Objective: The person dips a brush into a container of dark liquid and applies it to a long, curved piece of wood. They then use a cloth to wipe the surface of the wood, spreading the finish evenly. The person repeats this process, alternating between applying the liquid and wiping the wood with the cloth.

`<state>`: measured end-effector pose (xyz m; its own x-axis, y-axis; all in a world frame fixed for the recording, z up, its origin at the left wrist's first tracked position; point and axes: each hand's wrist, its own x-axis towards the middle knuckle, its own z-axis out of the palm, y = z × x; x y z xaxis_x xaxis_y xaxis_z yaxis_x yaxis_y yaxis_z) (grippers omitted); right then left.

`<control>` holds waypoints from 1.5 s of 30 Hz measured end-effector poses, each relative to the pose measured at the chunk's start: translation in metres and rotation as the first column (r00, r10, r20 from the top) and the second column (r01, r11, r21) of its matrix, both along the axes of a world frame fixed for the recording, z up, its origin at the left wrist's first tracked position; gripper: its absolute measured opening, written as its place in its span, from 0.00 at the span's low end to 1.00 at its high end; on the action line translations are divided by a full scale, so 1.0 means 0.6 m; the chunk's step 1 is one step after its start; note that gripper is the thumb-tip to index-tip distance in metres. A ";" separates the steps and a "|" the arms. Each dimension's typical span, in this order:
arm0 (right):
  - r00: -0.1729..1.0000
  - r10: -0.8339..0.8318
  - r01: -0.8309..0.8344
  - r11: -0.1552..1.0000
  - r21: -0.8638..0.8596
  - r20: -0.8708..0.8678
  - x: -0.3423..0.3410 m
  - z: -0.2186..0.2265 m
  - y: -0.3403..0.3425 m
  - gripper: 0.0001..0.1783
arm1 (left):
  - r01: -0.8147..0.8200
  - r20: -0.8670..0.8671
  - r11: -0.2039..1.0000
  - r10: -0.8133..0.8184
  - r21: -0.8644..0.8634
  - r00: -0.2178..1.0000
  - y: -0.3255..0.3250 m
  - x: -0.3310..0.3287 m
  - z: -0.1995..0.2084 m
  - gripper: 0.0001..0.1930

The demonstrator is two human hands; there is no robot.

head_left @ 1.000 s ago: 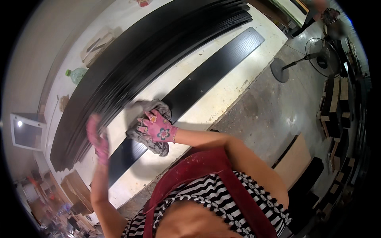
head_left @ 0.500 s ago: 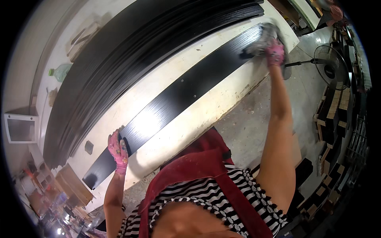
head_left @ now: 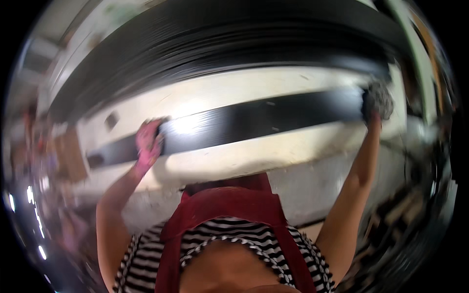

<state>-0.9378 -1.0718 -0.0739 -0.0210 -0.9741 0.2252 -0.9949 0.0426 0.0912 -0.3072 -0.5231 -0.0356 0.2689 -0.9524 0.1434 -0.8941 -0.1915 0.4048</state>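
Observation:
A long black wood-grained board [head_left: 244,119] lies flat on the pale worktable, with two small light spots near its middle. Near its left end, my left hand [head_left: 148,139], in a pink patterned glove, is closed over the board with its fingertips by the far edge. At the far right end, my right hand [head_left: 375,117] grips a bunched grey rag [head_left: 380,99] pressed onto the board. Motion blur and the rag hide most of the right hand's fingers.
Behind the board is a big stack of black boards [head_left: 220,49] along the worktable [head_left: 234,163]. A small dark square piece [head_left: 112,120] sits left of my left hand. A brown cardboard box [head_left: 70,154] stands beyond the left end. Blurred wood pieces [head_left: 398,215] are at lower right.
My view has turned, so the board now runs nearly level across it. My right hand and the rag are still at the board's right end; my left hand stays near the left end.

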 end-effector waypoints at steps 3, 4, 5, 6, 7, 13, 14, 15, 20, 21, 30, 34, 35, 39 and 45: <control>0.967 0.230 -0.248 0.946 -0.208 -0.107 0.110 -0.047 0.069 0.34 | -0.028 -0.006 0.999 0.028 -0.017 1.000 -0.010 -0.007 0.002 0.21; 0.936 0.323 -0.349 0.900 -0.262 -0.136 0.164 -0.058 0.108 0.35 | -0.027 0.028 0.999 0.028 -0.039 0.999 -0.009 -0.009 -0.001 0.21; 0.891 0.437 -0.454 0.846 -0.278 -0.127 0.223 -0.064 0.158 0.35 | -0.020 0.033 0.991 0.024 -0.134 0.999 -0.008 -0.010 -0.007 0.21; 0.841 0.532 -0.535 0.797 -0.280 -0.094 0.279 -0.061 0.215 0.35 | -0.045 0.035 0.996 0.048 -0.083 0.998 -0.004 -0.007 -0.015 0.21; 0.756 0.655 -0.637 0.731 -0.243 -0.009 0.346 -0.064 0.279 0.35 | -0.049 0.028 0.995 0.052 -0.082 0.998 -0.001 -0.007 -0.023 0.21; 0.008 0.956 -0.984 0.061 -0.170 0.293 0.732 -0.043 0.664 0.34 | -0.251 -0.283 0.919 0.164 -0.304 0.945 0.012 -0.020 -0.061 0.23; -0.057 0.954 -0.995 -0.031 -0.095 0.293 0.770 -0.035 0.704 0.34 | -0.343 -0.405 0.883 0.199 -0.320 0.892 0.014 -0.028 -0.062 0.23; -0.086 0.924 -0.995 -0.057 -0.086 0.372 0.789 -0.026 0.731 0.30 | -0.452 -0.530 0.825 0.229 -0.340 0.817 0.023 -0.029 -0.061 0.23; -0.109 0.808 -0.956 0.074 -0.283 0.578 0.720 0.013 0.653 0.26 | -0.717 -0.081 0.442 0.820 -0.540 0.566 0.202 0.123 -0.045 0.25; 0.101 0.821 -0.970 0.207 -0.128 0.562 0.685 0.025 0.632 0.25 | -0.816 -0.023 0.311 0.929 -0.487 0.368 0.273 0.185 -0.044 0.25; 0.261 0.666 -0.954 0.289 0.081 0.699 0.785 0.032 0.739 0.35 | -0.982 -0.615 0.190 0.771 -0.020 0.162 0.612 0.411 -0.125 0.20; -0.181 0.954 -0.968 -0.215 0.126 0.237 0.970 0.044 0.876 0.39 | -0.960 -0.833 0.280 0.526 -0.021 0.172 0.624 0.402 -0.101 0.20; -0.210 0.942 -0.965 -0.243 0.098 0.262 1.024 0.045 0.913 0.38 | -0.956 -0.829 0.293 0.538 0.016 0.151 0.628 0.400 -0.096 0.19; -0.244 0.907 -0.948 -0.298 0.114 0.344 1.222 0.046 1.060 0.41 | -0.952 -0.830 0.301 0.543 0.051 0.127 0.643 0.404 -0.109 0.20; -0.596 0.743 -0.794 -0.602 -0.087 0.305 1.312 0.011 1.242 0.37 | -0.933 -0.837 0.357 0.495 -0.048 0.233 0.658 0.408 -0.120 0.22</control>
<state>-0.1504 -0.3263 -0.0675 0.8125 0.5045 0.2920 0.5705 -0.7912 -0.2202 -0.0626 -0.1282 -0.1076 0.9904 -0.0937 -0.1014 0.0822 -0.1903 0.9783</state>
